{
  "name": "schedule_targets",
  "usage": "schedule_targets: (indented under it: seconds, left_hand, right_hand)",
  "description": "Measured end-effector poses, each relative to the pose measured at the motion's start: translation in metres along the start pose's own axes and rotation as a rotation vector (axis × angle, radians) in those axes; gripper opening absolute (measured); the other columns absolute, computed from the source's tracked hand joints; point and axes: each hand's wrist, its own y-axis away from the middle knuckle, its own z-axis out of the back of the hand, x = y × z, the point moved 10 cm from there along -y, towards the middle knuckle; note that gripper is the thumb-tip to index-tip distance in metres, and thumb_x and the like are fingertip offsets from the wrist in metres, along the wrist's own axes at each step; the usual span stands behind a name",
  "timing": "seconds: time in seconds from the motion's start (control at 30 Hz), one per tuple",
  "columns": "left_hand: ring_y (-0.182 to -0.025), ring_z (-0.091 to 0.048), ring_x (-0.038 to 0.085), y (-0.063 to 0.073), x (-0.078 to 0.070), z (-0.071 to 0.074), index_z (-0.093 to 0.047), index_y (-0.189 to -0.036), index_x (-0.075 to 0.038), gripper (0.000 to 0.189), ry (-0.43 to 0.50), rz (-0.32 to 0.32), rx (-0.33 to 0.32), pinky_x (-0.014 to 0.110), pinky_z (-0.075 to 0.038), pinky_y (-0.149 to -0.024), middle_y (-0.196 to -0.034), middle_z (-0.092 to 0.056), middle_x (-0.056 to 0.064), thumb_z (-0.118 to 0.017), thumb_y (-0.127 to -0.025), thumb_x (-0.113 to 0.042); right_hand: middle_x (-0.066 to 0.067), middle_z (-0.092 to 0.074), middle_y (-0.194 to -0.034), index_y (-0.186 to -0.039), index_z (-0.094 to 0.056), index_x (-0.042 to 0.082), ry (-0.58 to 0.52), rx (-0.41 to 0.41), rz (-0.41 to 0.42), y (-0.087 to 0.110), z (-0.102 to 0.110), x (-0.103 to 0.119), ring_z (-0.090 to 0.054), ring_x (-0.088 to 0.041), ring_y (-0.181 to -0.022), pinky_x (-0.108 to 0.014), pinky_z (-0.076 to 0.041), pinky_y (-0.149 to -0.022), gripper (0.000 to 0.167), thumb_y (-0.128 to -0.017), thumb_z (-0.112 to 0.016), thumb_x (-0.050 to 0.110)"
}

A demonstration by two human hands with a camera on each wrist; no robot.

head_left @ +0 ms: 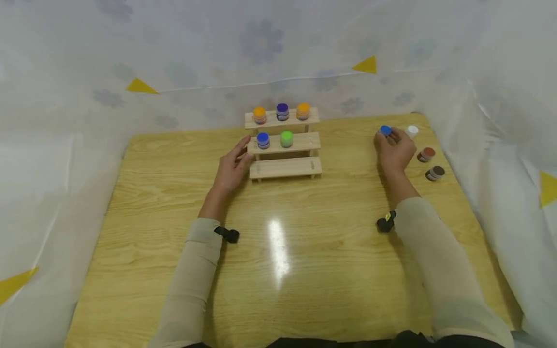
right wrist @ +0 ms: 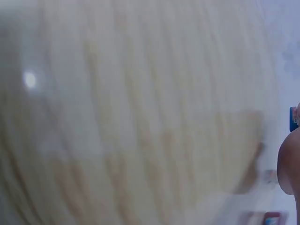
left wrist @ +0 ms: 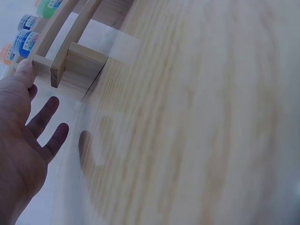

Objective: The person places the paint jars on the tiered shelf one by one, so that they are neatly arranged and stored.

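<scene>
My right hand (head_left: 397, 153) pinches a small paint jar with a blue lid (head_left: 385, 130) near the table's far right corner. In the right wrist view only part of that hand (right wrist: 289, 161) shows at the edge. My left hand (head_left: 229, 170) is at the left end of a three-step wooden rack (head_left: 285, 167), its thumb touching the rack in the left wrist view while other fingers (left wrist: 44, 115) extend loosely. On the middle step stand a blue jar (head_left: 263, 140) and a green jar (head_left: 286, 139). The top step bears two orange jars, one (head_left: 259, 115) on each side of a purple-blue jar (head_left: 282, 111).
Right of my right hand stand a white-lidded jar (head_left: 412, 131), a reddish-brown jar (head_left: 426, 154) and a dark brown jar (head_left: 435, 173). The wood-grain table (head_left: 330, 270) is bordered by a flowered white sheet (head_left: 196, 53) with yellow triangles.
</scene>
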Motion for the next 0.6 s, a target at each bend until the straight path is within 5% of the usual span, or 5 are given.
schedule_targets:
  seconds: [0.4,0.6]
  left_hand:
    - [-0.143,-0.054,0.035,0.000,-0.001,0.003,-0.044,-0.163,-0.018,0.054,0.013,-0.004,-0.005,0.051,-0.051,-0.113,-0.165,-0.046,0.002,-0.057,-0.111,-0.027]
    - [-0.142,-0.055,0.036,0.001,-0.002,0.004,-0.045,-0.163,-0.018,0.054,0.013,-0.010,-0.010,0.051,-0.052,-0.112,-0.164,-0.046,0.005,-0.058,-0.111,-0.027]
  right_hand:
    - [-0.009,-0.073,-0.133,-0.135,-0.073,0.013,-0.068,0.205,0.182,0.025,-0.027,0.068,-0.066,-0.015,-0.127,-0.031,-0.056,-0.106,0.048,-0.094,-0.082,0.035]
    - [-0.012,-0.074,-0.131,-0.136,-0.073,0.012,-0.059,0.317,0.298,0.045,-0.043,0.092,-0.068,-0.017,-0.126,-0.046,-0.051,-0.113,0.046,-0.095,-0.082,0.031]
